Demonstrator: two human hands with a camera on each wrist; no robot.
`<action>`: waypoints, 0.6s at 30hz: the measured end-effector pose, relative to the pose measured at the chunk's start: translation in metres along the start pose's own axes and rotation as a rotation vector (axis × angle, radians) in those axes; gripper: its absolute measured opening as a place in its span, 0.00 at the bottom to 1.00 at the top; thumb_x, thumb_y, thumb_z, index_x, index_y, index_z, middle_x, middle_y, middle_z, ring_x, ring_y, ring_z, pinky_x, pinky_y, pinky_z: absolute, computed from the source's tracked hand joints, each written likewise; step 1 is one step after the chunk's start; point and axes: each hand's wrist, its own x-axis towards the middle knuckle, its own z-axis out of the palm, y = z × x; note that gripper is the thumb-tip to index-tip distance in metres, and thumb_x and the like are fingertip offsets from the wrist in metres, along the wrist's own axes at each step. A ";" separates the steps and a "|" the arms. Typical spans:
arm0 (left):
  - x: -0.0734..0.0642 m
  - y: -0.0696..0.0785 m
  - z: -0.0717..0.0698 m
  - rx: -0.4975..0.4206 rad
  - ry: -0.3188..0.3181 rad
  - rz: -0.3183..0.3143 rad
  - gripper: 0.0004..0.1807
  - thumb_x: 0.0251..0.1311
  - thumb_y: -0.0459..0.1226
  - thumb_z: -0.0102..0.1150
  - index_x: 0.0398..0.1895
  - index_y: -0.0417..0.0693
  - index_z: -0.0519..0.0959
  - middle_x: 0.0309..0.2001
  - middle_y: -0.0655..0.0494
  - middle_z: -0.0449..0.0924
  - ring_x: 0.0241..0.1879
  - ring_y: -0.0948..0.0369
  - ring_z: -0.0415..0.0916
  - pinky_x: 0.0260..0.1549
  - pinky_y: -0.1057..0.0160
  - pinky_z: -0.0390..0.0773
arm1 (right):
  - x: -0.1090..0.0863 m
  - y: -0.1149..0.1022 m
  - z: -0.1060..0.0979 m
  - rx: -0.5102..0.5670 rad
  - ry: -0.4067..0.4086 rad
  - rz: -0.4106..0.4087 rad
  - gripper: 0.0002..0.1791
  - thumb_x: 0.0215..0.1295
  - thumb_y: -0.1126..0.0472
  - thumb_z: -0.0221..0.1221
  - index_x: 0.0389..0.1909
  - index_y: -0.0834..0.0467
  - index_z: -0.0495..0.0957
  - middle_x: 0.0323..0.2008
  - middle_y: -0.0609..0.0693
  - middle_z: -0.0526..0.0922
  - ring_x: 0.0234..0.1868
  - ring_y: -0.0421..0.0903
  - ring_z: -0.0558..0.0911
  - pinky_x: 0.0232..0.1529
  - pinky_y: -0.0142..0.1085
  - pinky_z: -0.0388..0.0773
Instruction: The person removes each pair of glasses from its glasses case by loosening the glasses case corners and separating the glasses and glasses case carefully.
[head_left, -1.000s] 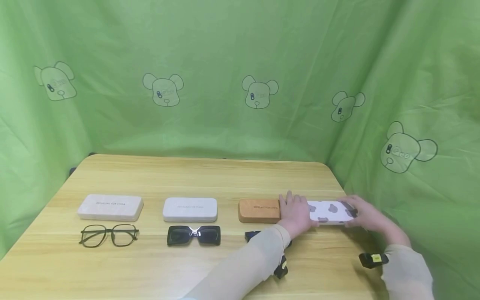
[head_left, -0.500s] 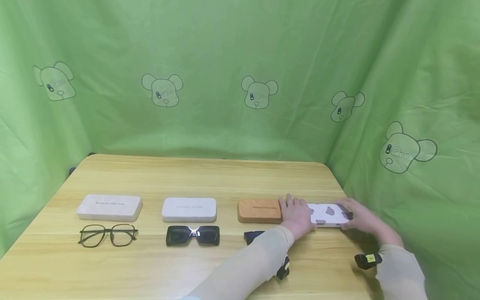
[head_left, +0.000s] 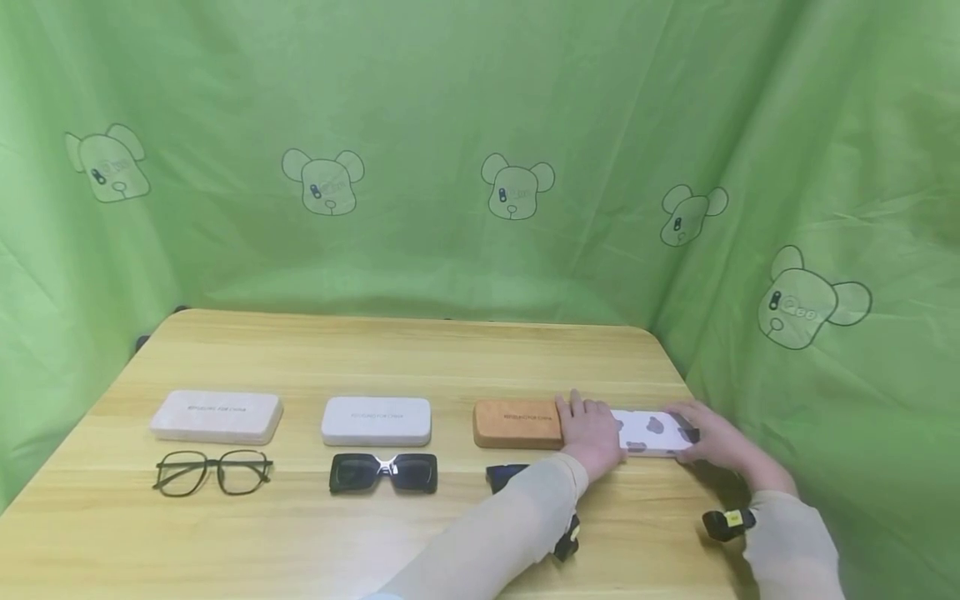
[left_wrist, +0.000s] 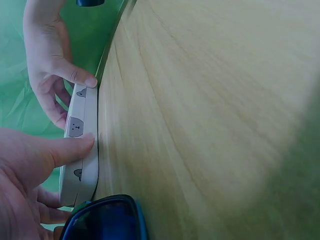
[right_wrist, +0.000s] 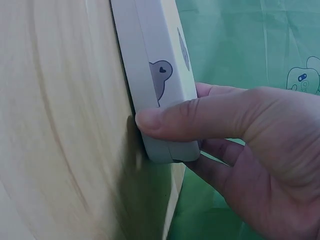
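A white glasses case (head_left: 647,432) with grey bear-head prints lies flat on the table at the right end of the row. My left hand (head_left: 592,435) holds its left end, thumb on the front side and fingers behind, as the left wrist view shows. Around the right end, my right hand (head_left: 715,438) grips with the thumb (right_wrist: 165,122) on the front side. The left hand also covers the right end of a brown glasses case (head_left: 513,423). Below that, dark sunglasses (head_left: 504,477) are mostly hidden behind my left forearm; one blue-tinted lens (left_wrist: 102,222) shows in the left wrist view.
Farther left lie a white glasses case (head_left: 377,421) with black sunglasses (head_left: 383,473) before it, and a pale pinkish case (head_left: 216,417) with thin-framed glasses (head_left: 213,473) before it. Green curtain (head_left: 420,250) surrounds the wooden table (head_left: 300,550) at the back and sides.
The bear-print case has slid slightly left and toward me. My right hand came along with it, while the left hand stayed nearly in place.
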 end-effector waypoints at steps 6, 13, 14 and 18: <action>0.004 0.005 0.004 0.003 0.007 -0.010 0.48 0.49 0.70 0.59 0.71 0.59 0.63 0.71 0.62 0.64 0.77 0.58 0.49 0.76 0.50 0.48 | 0.000 0.003 0.002 -0.015 0.006 0.000 0.43 0.38 0.65 0.73 0.61 0.69 0.69 0.59 0.73 0.69 0.59 0.73 0.69 0.58 0.69 0.64; 0.005 0.006 0.006 0.016 0.005 -0.015 0.46 0.51 0.69 0.57 0.71 0.59 0.63 0.71 0.62 0.65 0.77 0.58 0.49 0.76 0.49 0.47 | 0.000 0.003 0.001 -0.020 -0.012 0.015 0.44 0.40 0.65 0.72 0.62 0.70 0.68 0.59 0.74 0.68 0.59 0.74 0.68 0.59 0.70 0.63; 0.005 0.006 0.006 0.020 0.002 -0.019 0.46 0.51 0.69 0.57 0.71 0.59 0.63 0.71 0.62 0.65 0.77 0.58 0.49 0.76 0.49 0.47 | 0.000 0.002 0.002 -0.024 -0.010 0.016 0.44 0.40 0.65 0.72 0.62 0.71 0.68 0.59 0.74 0.69 0.59 0.74 0.69 0.59 0.70 0.63; 0.004 0.009 0.004 0.022 -0.023 -0.039 0.46 0.52 0.69 0.56 0.72 0.62 0.61 0.72 0.64 0.64 0.77 0.59 0.48 0.76 0.48 0.46 | 0.002 -0.002 0.003 -0.054 0.009 0.001 0.43 0.37 0.64 0.73 0.59 0.72 0.70 0.56 0.74 0.72 0.56 0.73 0.71 0.58 0.68 0.66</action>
